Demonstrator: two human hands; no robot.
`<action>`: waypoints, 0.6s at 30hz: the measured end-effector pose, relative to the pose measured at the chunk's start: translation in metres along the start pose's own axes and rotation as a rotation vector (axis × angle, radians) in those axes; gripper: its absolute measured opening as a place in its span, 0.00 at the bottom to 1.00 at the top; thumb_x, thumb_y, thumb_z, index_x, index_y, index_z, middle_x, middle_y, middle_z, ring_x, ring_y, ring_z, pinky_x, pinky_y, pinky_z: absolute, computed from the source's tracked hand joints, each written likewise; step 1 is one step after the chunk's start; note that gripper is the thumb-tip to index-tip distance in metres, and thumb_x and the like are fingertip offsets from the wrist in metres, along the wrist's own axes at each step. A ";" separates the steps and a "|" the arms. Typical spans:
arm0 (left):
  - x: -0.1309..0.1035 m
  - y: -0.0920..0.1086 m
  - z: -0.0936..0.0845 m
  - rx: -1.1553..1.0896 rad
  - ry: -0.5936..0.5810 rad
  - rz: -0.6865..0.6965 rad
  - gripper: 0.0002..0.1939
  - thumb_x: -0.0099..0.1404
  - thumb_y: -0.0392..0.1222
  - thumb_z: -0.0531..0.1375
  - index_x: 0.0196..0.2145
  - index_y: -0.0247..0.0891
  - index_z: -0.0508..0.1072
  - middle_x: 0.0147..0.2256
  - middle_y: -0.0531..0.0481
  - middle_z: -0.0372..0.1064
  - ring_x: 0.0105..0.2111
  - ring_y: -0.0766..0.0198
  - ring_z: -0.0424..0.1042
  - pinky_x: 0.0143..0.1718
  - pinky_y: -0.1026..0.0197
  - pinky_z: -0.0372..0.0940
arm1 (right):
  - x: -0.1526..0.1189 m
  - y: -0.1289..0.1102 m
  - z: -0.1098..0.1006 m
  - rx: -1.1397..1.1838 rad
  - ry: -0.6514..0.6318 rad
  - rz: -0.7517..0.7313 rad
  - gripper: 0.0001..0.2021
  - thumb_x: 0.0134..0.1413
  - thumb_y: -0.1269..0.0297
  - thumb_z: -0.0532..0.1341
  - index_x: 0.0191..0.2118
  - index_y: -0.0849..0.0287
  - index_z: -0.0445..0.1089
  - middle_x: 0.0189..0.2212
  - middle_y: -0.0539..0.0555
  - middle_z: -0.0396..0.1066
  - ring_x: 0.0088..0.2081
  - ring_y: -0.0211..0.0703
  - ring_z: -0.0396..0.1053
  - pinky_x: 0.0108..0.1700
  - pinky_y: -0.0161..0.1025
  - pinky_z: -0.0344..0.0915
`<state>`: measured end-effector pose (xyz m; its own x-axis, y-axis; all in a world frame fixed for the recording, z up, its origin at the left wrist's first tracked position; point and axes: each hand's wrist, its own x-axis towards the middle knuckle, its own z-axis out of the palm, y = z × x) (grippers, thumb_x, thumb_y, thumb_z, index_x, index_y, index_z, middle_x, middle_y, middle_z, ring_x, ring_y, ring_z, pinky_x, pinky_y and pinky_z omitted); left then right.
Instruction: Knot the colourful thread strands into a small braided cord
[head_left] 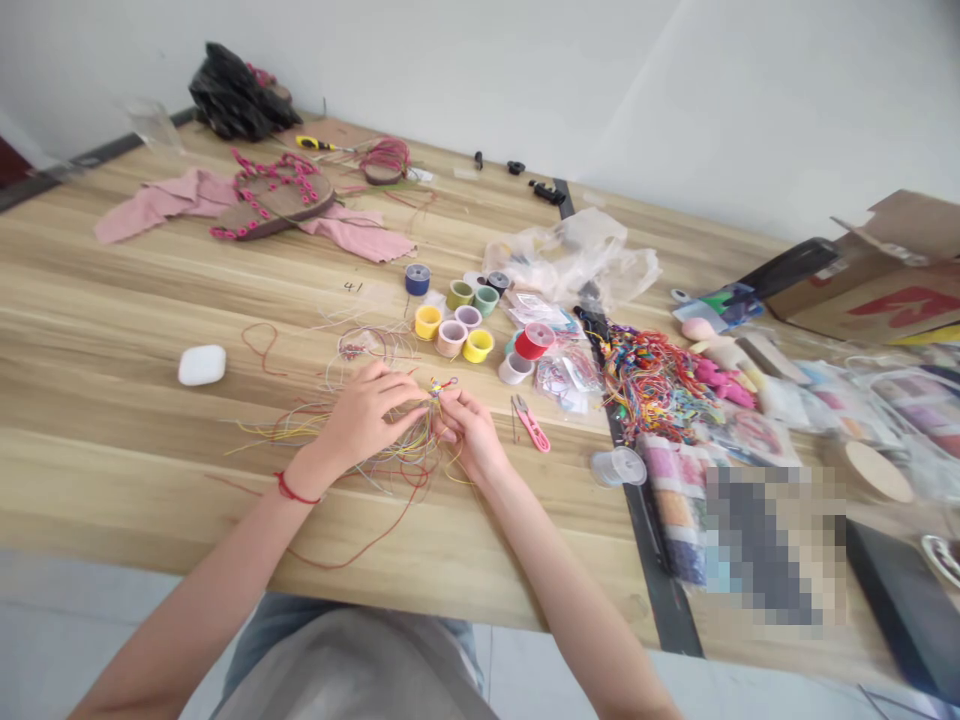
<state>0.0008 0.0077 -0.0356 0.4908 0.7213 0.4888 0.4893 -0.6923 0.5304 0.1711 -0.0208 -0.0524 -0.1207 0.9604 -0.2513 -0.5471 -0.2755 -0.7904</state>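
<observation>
Both my hands meet over the table around a small knotted piece of coloured cord (436,388) with a little loop at its tip. My left hand (375,408) comes from the left, thumb and fingers closed on the cords. On the other side, my right hand (466,428) pinches the knotted cord near its top. Long loose strands (300,430) in yellow, grey and red trail left and below the hands. A red cord (367,545) curves across the wood toward the front edge. The fingertips partly hide the knot.
Several thread spools (451,336) stand just beyond the hands. Pink thread snips (532,425) lie to the right, near a clear spool (619,466). A white case (202,365) sits left. A tangle of colourful cords (652,375), a sandal sole (277,205) and a cardboard box (885,270) lie farther off.
</observation>
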 end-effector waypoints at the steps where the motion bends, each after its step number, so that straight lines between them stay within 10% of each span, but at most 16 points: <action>1: -0.001 -0.001 0.001 0.015 0.029 0.008 0.04 0.64 0.41 0.63 0.36 0.44 0.79 0.35 0.50 0.76 0.35 0.57 0.64 0.45 0.54 0.57 | 0.000 0.000 0.000 -0.001 0.001 -0.001 0.16 0.43 0.58 0.70 0.25 0.58 0.62 0.14 0.38 0.43 0.17 0.28 0.41 0.22 0.33 0.39; 18: -0.003 -0.001 0.004 0.252 0.197 0.134 0.10 0.66 0.45 0.63 0.29 0.41 0.79 0.23 0.53 0.67 0.27 0.64 0.65 0.34 0.58 0.60 | -0.002 0.004 0.003 -0.048 -0.050 0.004 0.17 0.44 0.54 0.71 0.26 0.57 0.63 0.14 0.39 0.44 0.17 0.29 0.42 0.21 0.33 0.40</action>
<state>0.0016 0.0067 -0.0403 0.4263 0.5968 0.6798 0.6046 -0.7470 0.2766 0.1672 -0.0236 -0.0535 -0.1646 0.9599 -0.2270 -0.5067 -0.2797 -0.8155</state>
